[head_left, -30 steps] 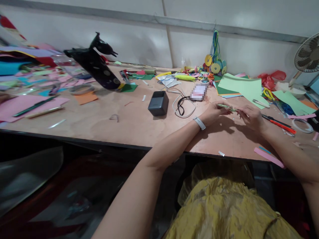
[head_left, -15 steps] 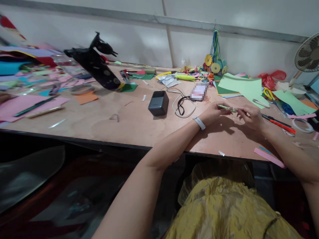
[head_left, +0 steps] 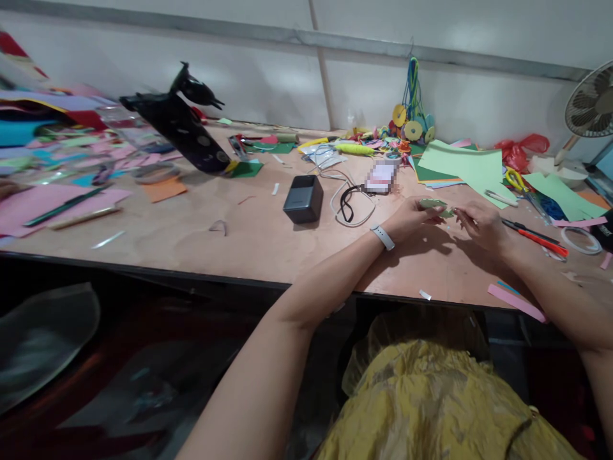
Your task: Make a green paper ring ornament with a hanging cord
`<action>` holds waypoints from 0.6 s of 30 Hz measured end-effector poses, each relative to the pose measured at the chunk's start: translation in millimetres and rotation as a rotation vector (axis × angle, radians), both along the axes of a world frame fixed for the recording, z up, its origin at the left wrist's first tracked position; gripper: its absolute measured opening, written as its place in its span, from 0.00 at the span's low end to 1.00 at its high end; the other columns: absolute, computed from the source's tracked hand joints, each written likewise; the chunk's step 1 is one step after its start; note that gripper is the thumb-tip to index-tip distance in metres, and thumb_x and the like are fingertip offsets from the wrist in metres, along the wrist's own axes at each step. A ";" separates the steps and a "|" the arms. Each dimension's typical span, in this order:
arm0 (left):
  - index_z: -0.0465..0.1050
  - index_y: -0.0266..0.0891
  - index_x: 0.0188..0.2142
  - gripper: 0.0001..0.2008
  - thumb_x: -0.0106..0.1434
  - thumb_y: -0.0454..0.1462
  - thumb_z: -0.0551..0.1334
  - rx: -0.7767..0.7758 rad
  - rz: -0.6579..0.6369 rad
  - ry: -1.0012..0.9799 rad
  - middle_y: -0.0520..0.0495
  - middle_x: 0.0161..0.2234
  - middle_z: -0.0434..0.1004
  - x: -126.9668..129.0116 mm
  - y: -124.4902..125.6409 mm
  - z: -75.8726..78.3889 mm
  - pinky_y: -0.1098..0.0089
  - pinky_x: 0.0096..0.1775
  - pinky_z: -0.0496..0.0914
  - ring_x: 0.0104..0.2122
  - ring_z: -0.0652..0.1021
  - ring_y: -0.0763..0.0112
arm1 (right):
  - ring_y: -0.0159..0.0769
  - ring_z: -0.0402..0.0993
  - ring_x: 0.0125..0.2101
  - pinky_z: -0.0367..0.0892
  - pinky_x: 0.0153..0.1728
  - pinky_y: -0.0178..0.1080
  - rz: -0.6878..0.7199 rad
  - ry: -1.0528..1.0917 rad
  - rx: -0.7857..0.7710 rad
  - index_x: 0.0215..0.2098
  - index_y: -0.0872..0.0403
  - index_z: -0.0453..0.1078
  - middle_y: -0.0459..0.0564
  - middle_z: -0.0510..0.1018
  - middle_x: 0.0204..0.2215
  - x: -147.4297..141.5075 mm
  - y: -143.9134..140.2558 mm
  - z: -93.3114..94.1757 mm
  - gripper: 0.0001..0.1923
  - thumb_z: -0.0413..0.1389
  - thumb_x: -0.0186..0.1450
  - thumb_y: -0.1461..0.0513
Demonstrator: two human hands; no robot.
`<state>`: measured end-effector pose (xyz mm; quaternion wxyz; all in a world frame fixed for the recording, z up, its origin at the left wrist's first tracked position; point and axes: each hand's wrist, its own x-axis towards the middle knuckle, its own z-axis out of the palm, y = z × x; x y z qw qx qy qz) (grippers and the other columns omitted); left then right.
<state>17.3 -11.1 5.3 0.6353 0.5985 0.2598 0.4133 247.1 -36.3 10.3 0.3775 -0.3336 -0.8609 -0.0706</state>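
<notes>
A small light green paper piece [head_left: 432,204], with a flat rounded face, is held above the table. My left hand [head_left: 409,219], with a pale watch band at the wrist, pinches it from the left. On the other side my right hand [head_left: 483,227] has its fingertips closed at the piece's right end, where a narrow pale green bit shows. Whether the right fingers grip that bit or only touch it is too small to tell. A phone [head_left: 382,176] with a blurred screen lies beyond my left hand. An orange cutter [head_left: 543,243] is right of my right hand.
A dark grey box-shaped device [head_left: 303,199] and a white cable [head_left: 352,222] are left of my hands. Green paper sheets [head_left: 462,163], yellow-handled scissors [head_left: 517,180] and a tape roll [head_left: 581,241] lie rightward. A black holder [head_left: 191,131] leans at left. Part of another person's hand [head_left: 7,187] shows.
The green paper piece has tilted, from nearly edge-on to showing more of its flat face. Both hands stay in almost the same place.
</notes>
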 end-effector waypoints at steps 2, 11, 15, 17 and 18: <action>0.84 0.33 0.42 0.23 0.58 0.51 0.76 0.004 0.010 0.005 0.40 0.41 0.86 1.1 -2.9 2.5 0.62 0.48 0.77 0.36 0.83 0.69 | 0.45 0.82 0.37 0.76 0.44 0.46 -0.013 -0.002 -0.010 0.46 0.49 0.80 0.54 0.85 0.35 0.0 -0.3 0.1 0.14 0.52 0.77 0.56; 0.83 0.32 0.44 0.22 0.62 0.50 0.74 -0.032 0.020 0.061 0.41 0.40 0.86 4.7 -7.2 2.9 0.68 0.41 0.78 0.33 0.83 0.71 | 0.40 0.79 0.28 0.74 0.33 0.42 0.007 0.176 -0.369 0.39 0.52 0.81 0.52 0.84 0.28 0.6 -1.2 2.7 0.24 0.52 0.76 0.45; 0.83 0.32 0.41 0.24 0.62 0.53 0.73 0.014 -0.025 0.095 0.44 0.34 0.84 3.5 -6.0 2.0 0.71 0.37 0.76 0.31 0.82 0.72 | 0.35 0.75 0.21 0.70 0.24 0.38 -0.004 0.295 -0.611 0.38 0.53 0.83 0.49 0.81 0.24 -2.9 -2.9 4.0 0.26 0.56 0.72 0.42; 0.83 0.32 0.42 0.25 0.62 0.54 0.73 0.004 -0.061 0.075 0.43 0.34 0.85 3.5 -6.3 3.2 0.71 0.37 0.76 0.31 0.82 0.73 | 0.33 0.73 0.20 0.68 0.23 0.36 0.000 0.363 -0.677 0.43 0.54 0.83 0.48 0.81 0.25 -4.3 -2.9 4.8 0.26 0.59 0.71 0.42; 0.83 0.32 0.43 0.26 0.62 0.55 0.72 -0.011 -0.075 0.058 0.43 0.36 0.85 3.5 -6.7 4.2 0.70 0.38 0.76 0.31 0.82 0.73 | 0.31 0.72 0.20 0.68 0.22 0.36 0.009 0.402 -0.697 0.46 0.54 0.83 0.47 0.81 0.26 -4.8 -2.7 5.6 0.26 0.60 0.70 0.42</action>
